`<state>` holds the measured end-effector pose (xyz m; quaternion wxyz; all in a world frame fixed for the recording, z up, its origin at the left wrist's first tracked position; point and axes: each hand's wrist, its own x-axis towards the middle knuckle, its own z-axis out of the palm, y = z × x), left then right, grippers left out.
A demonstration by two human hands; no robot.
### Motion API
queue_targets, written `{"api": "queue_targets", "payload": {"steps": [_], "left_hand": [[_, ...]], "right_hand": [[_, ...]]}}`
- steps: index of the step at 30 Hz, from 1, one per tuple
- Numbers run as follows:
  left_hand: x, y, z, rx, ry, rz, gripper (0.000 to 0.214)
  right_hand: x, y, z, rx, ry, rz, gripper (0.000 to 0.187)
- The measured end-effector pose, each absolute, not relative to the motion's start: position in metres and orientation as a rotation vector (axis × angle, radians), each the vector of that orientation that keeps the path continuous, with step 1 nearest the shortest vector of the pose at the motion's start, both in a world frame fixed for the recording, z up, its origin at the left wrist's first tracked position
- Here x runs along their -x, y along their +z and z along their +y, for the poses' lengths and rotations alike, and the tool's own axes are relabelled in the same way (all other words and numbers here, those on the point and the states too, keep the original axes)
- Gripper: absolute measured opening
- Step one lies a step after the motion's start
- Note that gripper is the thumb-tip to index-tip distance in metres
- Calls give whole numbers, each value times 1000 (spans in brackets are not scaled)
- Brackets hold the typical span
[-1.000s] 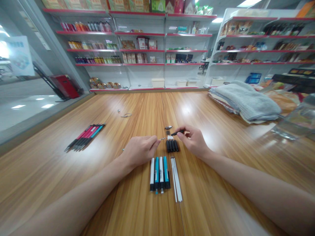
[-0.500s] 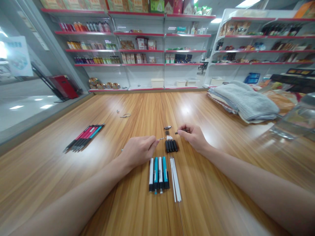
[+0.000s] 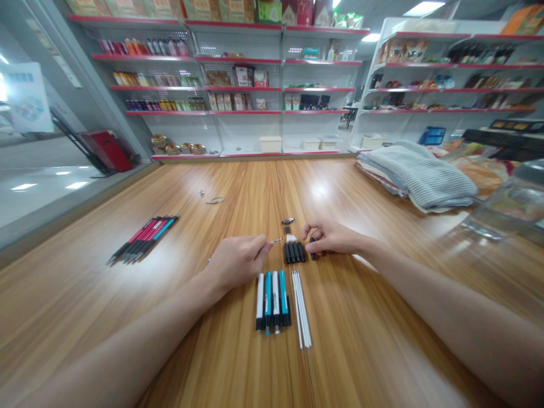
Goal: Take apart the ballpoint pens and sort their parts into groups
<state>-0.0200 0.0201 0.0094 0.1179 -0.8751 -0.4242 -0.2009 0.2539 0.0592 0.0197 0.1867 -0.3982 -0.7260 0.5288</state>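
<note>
My left hand (image 3: 237, 262) pinches a small metal pen tip (image 3: 277, 240) between thumb and finger. My right hand (image 3: 334, 238) rests on the wooden table (image 3: 361, 283) with its fingers just above a short black pen barrel (image 3: 313, 248). That barrel lies beside a tight row of black pen barrels (image 3: 294, 253) with white ends. Close above the row sit tiny dark parts (image 3: 288, 229) and a silver pen clip (image 3: 288, 220). Nearer me lie white and teal pen bodies (image 3: 272, 300) and thin white refills (image 3: 301, 309).
Pink and teal pens (image 3: 144, 239) lie bundled at the left, and a small wire piece (image 3: 215, 200) lies further back. A folded grey striped cloth (image 3: 419, 175) and a clear container (image 3: 510, 204) stand at the right. Stocked shelves (image 3: 238, 111) line the back.
My right hand has moved down and toward me, and the black barrel it held now lies on the table beside the row. My left hand has barely moved.
</note>
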Motion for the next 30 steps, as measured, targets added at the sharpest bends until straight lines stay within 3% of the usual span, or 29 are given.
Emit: {"api": "queue_targets", "payload": {"steps": [17, 22, 26, 30], "left_hand": [[21, 9, 21, 2555, -595, -1221, 33], [21, 9, 21, 2585, -563, -1192, 31], [19, 9, 19, 2646, -560, -1097, 30], [17, 8, 15, 2713, -564, -957, 28]], "right_hand": [[-248, 15, 55, 1221, 1384, -1977, 21], [-246, 8, 50, 1025, 852, -2112, 13], [-234, 12, 34, 860, 388, -2218, 27], [-220, 13, 22, 669, 277, -2320, 21]]}}
